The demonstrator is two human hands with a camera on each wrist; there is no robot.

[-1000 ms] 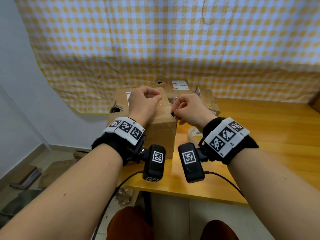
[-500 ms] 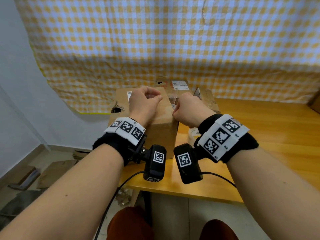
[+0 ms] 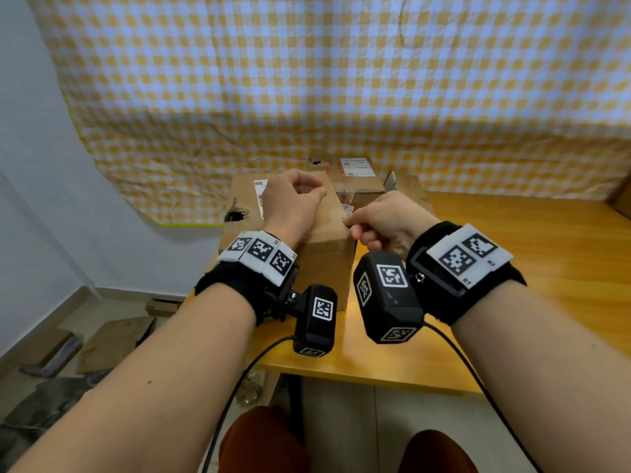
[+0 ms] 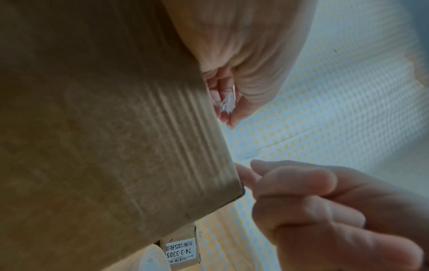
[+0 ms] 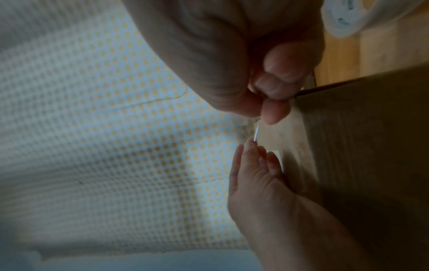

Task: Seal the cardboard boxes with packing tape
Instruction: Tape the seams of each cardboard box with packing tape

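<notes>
A brown cardboard box (image 3: 327, 247) stands at the table's near left corner. My left hand (image 3: 321, 192) rests on its top with fingers curled. In the left wrist view, thumb and fingers of that left hand (image 4: 228, 113) pinch a crumpled strip of clear tape (image 4: 226, 105). My right hand (image 3: 351, 221) is at the box's top right edge. Its thumb and forefinger (image 5: 267, 113) pinch together at the tape (image 5: 256, 133) lying over the box (image 5: 359, 146). The tape roll (image 5: 343, 18) lies on the table behind my right hand, hidden in the head view.
A second box (image 3: 362, 179) with a white label stands behind the first, and another carton (image 3: 409, 189) to its right. A yellow checked cloth (image 3: 341, 80) hangs behind. The wooden table (image 3: 512, 250) stretches right. Flattened cardboard (image 3: 112, 343) lies on the floor at left.
My right hand has moved left and down to the box's top right edge, its wrist turning over. My left hand has stayed on the box top.
</notes>
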